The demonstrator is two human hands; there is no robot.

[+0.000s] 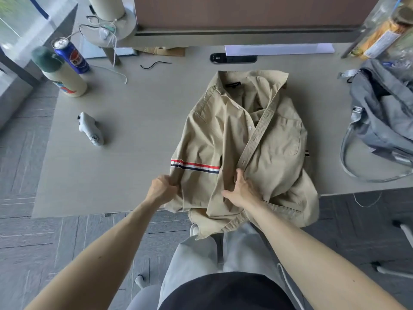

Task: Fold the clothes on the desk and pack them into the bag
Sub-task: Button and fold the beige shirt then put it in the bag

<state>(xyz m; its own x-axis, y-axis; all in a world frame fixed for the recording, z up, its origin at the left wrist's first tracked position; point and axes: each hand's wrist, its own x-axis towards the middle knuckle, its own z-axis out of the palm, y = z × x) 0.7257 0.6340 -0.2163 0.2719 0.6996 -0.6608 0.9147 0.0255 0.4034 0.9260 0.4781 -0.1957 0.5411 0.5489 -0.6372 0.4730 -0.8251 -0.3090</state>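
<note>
While a khaki button-up shirt point(243, 148) lies crumpled at the centre of the grey desk point(134, 121), its hem hanging over the near edge, its striped sleeve is pinched by the left hand point(162, 189). The right hand point(242, 190) is pressed flat, fingers spread, on the front placket. A grey bag point(380, 121) is seen at the right edge of the frame.

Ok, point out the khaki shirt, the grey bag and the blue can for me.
khaki shirt point(277, 139): head view, on the chest pocket.
grey bag point(380, 113): head view, on its crumpled body.
blue can point(72, 57): head view, on its side wall.
</note>
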